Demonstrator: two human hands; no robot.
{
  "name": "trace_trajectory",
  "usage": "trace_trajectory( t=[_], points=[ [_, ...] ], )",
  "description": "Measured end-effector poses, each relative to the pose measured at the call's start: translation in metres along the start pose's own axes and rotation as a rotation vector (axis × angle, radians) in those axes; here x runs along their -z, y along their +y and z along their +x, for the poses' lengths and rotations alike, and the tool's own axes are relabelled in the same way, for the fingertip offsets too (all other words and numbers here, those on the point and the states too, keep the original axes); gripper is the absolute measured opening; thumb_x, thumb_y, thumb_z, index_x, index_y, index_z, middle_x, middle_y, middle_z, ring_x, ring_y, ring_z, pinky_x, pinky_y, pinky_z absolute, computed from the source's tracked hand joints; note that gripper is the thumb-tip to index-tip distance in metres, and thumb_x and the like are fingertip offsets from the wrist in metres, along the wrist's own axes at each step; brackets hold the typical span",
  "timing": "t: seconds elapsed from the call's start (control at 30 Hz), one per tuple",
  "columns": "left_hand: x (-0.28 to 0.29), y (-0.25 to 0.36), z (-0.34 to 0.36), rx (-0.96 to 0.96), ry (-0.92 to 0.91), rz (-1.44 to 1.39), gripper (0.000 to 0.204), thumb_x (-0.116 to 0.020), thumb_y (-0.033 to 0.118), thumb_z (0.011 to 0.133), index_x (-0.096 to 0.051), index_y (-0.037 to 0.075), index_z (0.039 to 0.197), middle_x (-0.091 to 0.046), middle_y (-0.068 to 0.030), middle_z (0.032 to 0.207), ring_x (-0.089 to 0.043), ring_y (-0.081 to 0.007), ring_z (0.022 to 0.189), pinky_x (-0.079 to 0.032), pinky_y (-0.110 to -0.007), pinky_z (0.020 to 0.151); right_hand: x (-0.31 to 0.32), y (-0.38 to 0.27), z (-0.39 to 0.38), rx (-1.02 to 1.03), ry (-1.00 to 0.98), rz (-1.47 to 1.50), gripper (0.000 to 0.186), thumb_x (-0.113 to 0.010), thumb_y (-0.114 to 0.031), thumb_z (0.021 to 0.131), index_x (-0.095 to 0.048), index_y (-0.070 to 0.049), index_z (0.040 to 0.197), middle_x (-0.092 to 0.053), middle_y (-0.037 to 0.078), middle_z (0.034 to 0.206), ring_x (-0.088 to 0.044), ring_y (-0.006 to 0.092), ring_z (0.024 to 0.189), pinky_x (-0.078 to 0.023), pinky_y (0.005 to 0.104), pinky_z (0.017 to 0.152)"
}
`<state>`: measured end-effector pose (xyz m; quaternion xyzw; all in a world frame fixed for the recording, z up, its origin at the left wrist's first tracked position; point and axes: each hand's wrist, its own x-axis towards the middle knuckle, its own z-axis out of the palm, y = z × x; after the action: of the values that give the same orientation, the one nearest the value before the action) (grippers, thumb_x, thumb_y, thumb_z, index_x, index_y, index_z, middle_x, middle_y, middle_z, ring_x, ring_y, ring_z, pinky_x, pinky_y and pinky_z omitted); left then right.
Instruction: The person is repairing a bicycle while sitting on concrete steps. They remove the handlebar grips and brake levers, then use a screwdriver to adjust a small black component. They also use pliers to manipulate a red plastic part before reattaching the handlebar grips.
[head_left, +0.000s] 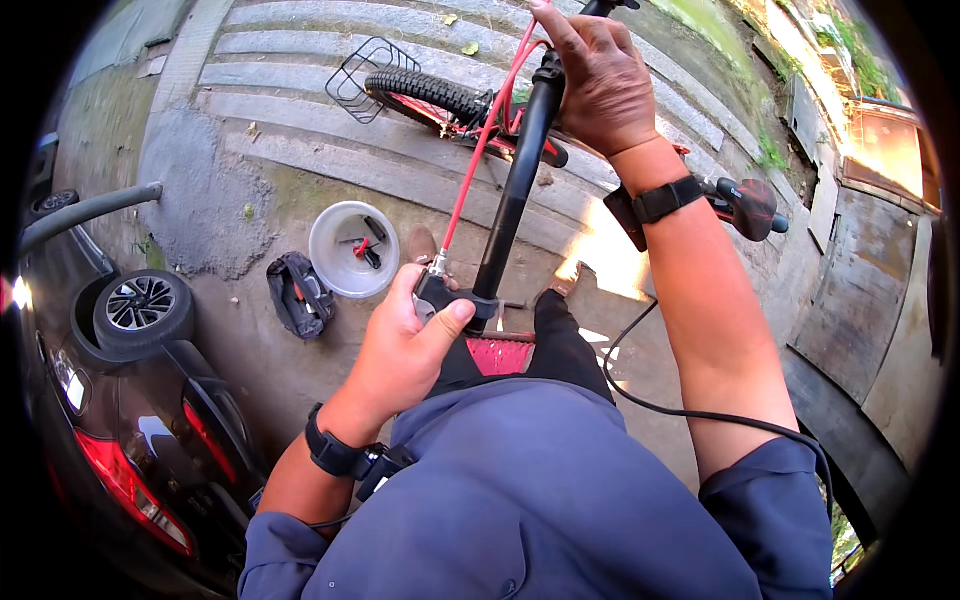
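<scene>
A black bicycle handlebar (518, 190) stands nearly upright in front of me, its near end close to my waist. Around the brake lever (430, 297) at that end, my left hand (400, 345) is closed, the thumb pressing on its black clamp. A red cable (470, 180) runs from the lever's silver fitting up to the handlebar's far part. My right hand (605, 85) is curled over the handlebar near its middle clamp, index finger stretched toward the red cable; its fingertips are partly hidden. Beyond lies a red bicycle part with a knobby black tyre (425, 92).
A white bucket (318, 250) with a few tools and a dark bag (298, 295) stand at left. A dark car (150, 400) fills the left side. A wire basket (360, 75) lies by the tyre. A black cord (700, 413) hangs along my right arm.
</scene>
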<state>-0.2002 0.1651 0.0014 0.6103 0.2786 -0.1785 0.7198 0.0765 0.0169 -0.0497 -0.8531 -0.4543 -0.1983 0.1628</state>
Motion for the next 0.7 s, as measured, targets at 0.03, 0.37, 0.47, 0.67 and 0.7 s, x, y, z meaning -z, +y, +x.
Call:
trace_trajectory(
  t=[0.03,0.37,0.47,0.67,0.7],
  points=[
    [0.0,-0.004,0.0,0.017,-0.023,-0.049,0.026,-0.066,0.02,0.095,-0.047,0.007,0.108,-0.048,0.0019,0.07,-0.038,-0.0049,0.049,-0.033,-0.024,0.044,0.002,0.001,0.001,0.018,-0.028,-0.017,0.069,-0.065,-0.011,0.072,-0.045,-0.015,0.138,-0.058,0.008,0.103,-0.056,0.0294,0.097,-0.045,0.0415,0.089],
    [0.018,-0.043,0.019,0.308,-0.355,-0.679,0.029,-0.064,0.028,0.096,-0.047,0.014,0.115,-0.04,0.0019,0.062,-0.034,-0.0071,0.044,-0.028,-0.024,0.043,0.003,0.007,0.005,0.05,-0.045,0.009,0.069,-0.066,-0.012,0.071,-0.049,-0.013,0.137,-0.06,0.009,0.104,-0.056,0.0312,0.098,-0.047,0.0402,0.088],
    [0.008,0.006,0.0,0.144,-0.067,-0.084,0.028,-0.064,0.022,0.096,-0.047,0.007,0.113,-0.051,0.0008,0.071,-0.04,-0.0054,0.05,-0.036,-0.025,0.045,0.004,0.01,0.005,-0.025,-0.006,0.01,0.072,-0.067,-0.012,0.07,-0.047,-0.012,0.139,-0.059,0.01,0.105,-0.056,0.0321,0.098,-0.049,0.0418,0.085],
    [0.006,-0.018,0.005,0.174,-0.233,-0.375,0.03,-0.064,0.026,0.096,-0.047,0.011,0.116,-0.041,0.0021,0.064,-0.035,-0.0063,0.047,-0.029,-0.024,0.044,0.009,0.015,0.003,0.033,-0.001,0.023,0.073,-0.067,-0.012,0.071,-0.044,-0.013,0.14,-0.059,0.01,0.108,-0.055,0.0315,0.097,-0.047,0.0418,0.087],
    [0.013,-0.032,0.012,0.279,-0.336,-0.592,0.032,-0.065,0.028,0.096,-0.047,0.013,0.117,-0.038,0.0032,0.061,-0.033,-0.0063,0.045,-0.027,-0.024,0.044,0.007,0.013,0.002,0.039,0.002,0.028,0.072,-0.067,-0.012,0.071,-0.044,-0.013,0.14,-0.059,0.01,0.108,-0.055,0.0314,0.097,-0.047,0.0419,0.087]
  ],
)
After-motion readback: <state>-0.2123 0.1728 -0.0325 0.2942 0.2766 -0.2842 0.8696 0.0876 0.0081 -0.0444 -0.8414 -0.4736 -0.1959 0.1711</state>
